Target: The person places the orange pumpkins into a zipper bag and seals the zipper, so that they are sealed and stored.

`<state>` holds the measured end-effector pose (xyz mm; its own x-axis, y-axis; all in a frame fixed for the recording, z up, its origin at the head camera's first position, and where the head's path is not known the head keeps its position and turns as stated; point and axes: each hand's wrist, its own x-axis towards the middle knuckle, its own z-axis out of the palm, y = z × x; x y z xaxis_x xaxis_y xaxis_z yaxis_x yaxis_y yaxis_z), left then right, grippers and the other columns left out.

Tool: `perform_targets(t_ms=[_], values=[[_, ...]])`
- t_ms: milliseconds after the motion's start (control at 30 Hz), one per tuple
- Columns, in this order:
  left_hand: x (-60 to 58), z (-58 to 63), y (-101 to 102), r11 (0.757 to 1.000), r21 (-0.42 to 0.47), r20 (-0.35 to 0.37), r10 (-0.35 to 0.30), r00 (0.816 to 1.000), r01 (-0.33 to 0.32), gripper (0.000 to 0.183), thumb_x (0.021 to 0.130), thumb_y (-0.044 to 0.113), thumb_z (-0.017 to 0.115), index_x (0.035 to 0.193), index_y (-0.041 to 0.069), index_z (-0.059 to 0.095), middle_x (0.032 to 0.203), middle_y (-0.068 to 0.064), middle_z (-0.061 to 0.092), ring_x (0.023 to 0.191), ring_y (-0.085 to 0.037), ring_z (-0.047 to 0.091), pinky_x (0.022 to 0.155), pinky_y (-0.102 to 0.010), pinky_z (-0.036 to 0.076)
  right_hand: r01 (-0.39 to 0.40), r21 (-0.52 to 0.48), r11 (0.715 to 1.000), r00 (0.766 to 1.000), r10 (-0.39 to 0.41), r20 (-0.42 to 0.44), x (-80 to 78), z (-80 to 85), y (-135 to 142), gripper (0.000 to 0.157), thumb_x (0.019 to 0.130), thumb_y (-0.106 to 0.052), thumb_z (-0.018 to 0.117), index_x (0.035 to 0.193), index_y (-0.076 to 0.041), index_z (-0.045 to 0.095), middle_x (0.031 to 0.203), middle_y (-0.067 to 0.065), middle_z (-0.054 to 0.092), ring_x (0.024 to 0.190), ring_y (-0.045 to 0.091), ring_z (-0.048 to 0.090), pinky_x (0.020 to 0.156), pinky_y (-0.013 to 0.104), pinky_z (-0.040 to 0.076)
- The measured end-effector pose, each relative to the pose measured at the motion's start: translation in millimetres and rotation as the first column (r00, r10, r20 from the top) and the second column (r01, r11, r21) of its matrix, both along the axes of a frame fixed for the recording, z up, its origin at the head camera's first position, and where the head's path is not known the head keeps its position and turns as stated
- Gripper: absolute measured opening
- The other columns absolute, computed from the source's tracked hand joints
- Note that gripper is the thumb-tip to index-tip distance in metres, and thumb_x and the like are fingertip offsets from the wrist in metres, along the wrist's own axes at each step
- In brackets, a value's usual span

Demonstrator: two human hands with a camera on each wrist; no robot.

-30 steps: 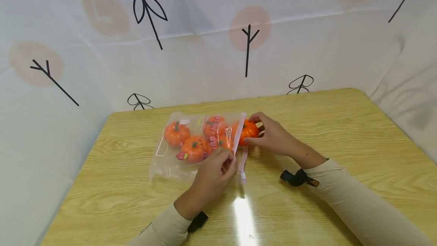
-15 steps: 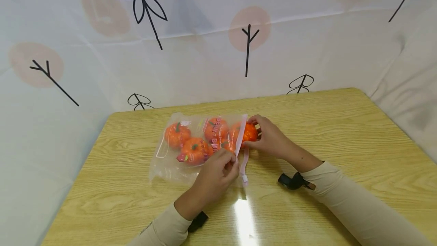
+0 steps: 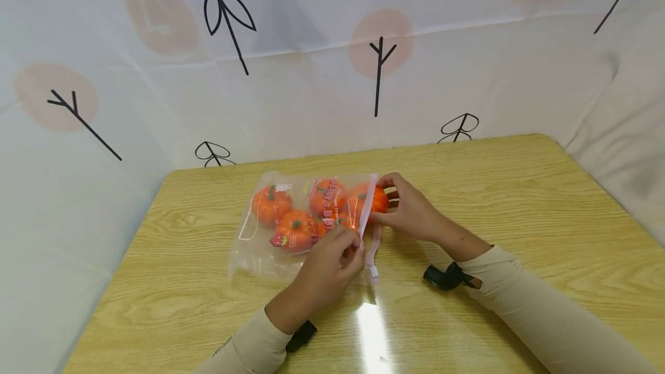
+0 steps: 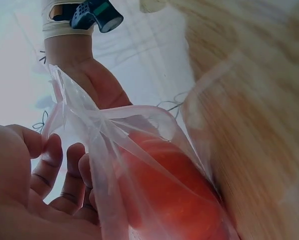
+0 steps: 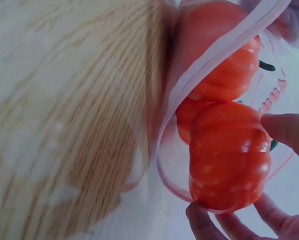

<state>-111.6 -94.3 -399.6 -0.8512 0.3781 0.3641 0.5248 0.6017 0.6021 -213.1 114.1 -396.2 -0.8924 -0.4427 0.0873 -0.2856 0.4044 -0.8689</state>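
Observation:
A clear zip bag (image 3: 249,255) with pink print lies on the table, several small orange pumpkins (image 3: 271,206) inside it. My left hand (image 3: 328,264) pinches the near end of the bag's pink-edged mouth between thumb and fingers. At that mouth my right hand (image 3: 413,211) grips another pumpkin (image 5: 229,155) with thumb and fingers around its outer side. Part of this pumpkin is behind the bag's film, and the rest sticks out to the right. In the left wrist view, a pumpkin (image 4: 162,185) shows through the film beside my left fingers.
The bag's zip strip hangs loose from the mouth, with its pale slider (image 3: 374,271) on the wooden table (image 3: 499,183). A patterned white cloth (image 3: 312,103) stands behind and at the sides. Black wrist cameras (image 3: 444,276) sit at both cuffs.
My right hand has moved slightly left, taking the gripped pumpkin further into the bag's mouth. The left hand keeps its pinch on the edge, almost still.

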Motion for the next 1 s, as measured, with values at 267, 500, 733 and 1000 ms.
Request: perform_targets(t_ms=[267,500,733,1000], values=[[0.3,0.4,0,1.000,0.018,-0.011,-0.010,1.000,0.010,0.008,0.094,0.012,0.059,0.087,0.014,0.056,0.082,0.006,0.047,0.072,-0.005,0.043,0.060,-0.016,0.040,-0.048,-0.087,0.995,0.996,0.054,0.072,-1.5,-3.0,3,0.057,0.089,-0.002,0.068,0.135,0.003,0.036,0.142,0.027,0.040,0.130,0.047,0.051,0.103,0.052,0.048],[-0.3,-0.3,0,0.999,0.027,-0.022,-0.021,1.000,0.022,0.008,0.093,0.012,0.060,0.087,0.014,0.056,0.082,0.006,0.046,0.073,-0.005,0.043,0.061,-0.017,0.040,-0.012,-0.124,0.992,0.993,0.026,0.119,-2.1,-7.0,3,0.056,0.090,-0.005,0.071,0.132,0.006,0.037,0.138,0.026,0.042,0.132,0.044,0.052,0.104,0.042,0.048],[-0.4,-0.7,0,1.000,0.013,-0.022,-0.016,1.000,0.017,0.007,0.093,0.012,0.060,0.088,0.014,0.056,0.083,0.005,0.046,0.074,-0.006,0.043,0.062,-0.016,0.039,-0.021,-0.181,0.983,0.982,0.055,0.182,-4.6,-10.5,4,0.053,0.091,-0.002,0.069,0.130,0.008,0.035,0.141,0.026,0.039,0.137,0.044,0.046,0.099,0.031,0.051],[0.4,-0.5,0,1.000,0.003,-0.013,-0.010,1.000,0.010,0.006,0.093,0.012,0.060,0.088,0.014,0.056,0.083,0.006,0.046,0.074,-0.005,0.043,0.062,-0.017,0.039,-0.022,-0.181,0.983,0.981,0.056,0.185,-6.2,-13.7,3,0.049,0.091,-0.002,0.069,0.129,0.007,0.040,0.142,0.027,0.042,0.134,0.044,0.049,0.095,0.031,0.054]])
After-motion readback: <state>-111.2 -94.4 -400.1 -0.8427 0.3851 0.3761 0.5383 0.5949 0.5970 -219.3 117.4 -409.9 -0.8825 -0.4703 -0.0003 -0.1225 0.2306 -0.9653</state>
